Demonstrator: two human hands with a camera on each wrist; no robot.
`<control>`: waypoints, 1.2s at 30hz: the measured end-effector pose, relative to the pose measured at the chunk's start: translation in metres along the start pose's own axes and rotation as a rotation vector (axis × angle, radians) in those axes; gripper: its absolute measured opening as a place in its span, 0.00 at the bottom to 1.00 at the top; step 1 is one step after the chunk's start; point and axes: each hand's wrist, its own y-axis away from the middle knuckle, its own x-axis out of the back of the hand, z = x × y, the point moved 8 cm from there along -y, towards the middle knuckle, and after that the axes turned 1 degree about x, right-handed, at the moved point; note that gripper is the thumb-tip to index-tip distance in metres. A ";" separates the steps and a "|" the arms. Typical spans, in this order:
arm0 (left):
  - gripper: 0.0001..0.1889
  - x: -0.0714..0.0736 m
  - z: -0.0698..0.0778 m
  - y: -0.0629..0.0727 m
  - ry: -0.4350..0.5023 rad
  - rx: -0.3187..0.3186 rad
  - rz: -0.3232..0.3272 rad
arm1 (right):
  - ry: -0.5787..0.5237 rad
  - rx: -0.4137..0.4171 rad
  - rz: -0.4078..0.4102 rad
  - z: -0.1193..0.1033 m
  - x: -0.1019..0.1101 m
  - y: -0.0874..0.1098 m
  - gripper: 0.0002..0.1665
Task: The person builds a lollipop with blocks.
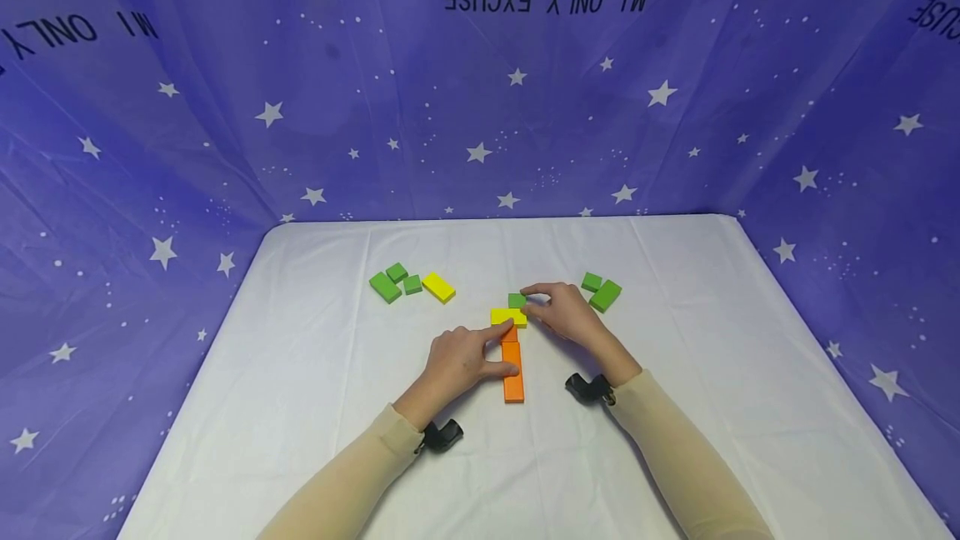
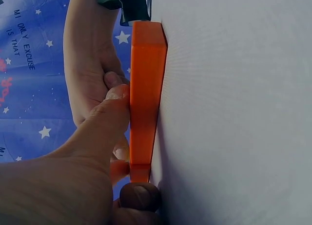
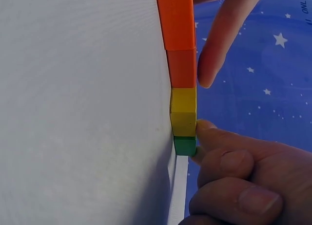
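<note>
Blocks lie in a line on the white table: a long orange block (image 1: 513,386), a small orange block (image 1: 509,335), a yellow block (image 1: 501,317) set crosswise, and a small green block (image 1: 516,300) at the far end. With thumb and index finger my right hand (image 1: 567,313) pinches the green block, which meets the yellow one in the right wrist view. My left hand (image 1: 459,357) rests on the line, its thumb (image 2: 109,110) on the long orange block and its index finger reaching over the small orange block to the yellow block's edge.
Left of the line lie a yellow block (image 1: 438,287), a long green block (image 1: 386,287) and two small green blocks (image 1: 397,272). To the right lie a long green block (image 1: 606,296) and a small green block (image 1: 592,282). A purple starry cloth (image 1: 480,107) hangs around the table.
</note>
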 end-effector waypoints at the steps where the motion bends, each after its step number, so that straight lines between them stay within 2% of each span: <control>1: 0.41 0.000 0.000 0.000 0.001 -0.005 0.001 | -0.001 0.001 0.004 0.000 0.000 0.000 0.24; 11: 0.38 -0.001 0.002 0.000 -0.005 -0.021 -0.009 | -0.030 -0.001 0.009 0.001 0.000 0.000 0.24; 26: 0.40 -0.003 0.002 -0.002 -0.038 -0.026 -0.001 | -0.016 -0.018 0.013 0.004 0.000 -0.001 0.24; 36: 0.43 -0.003 0.000 -0.001 -0.038 0.008 0.000 | -0.006 -0.019 0.022 0.003 -0.001 -0.001 0.25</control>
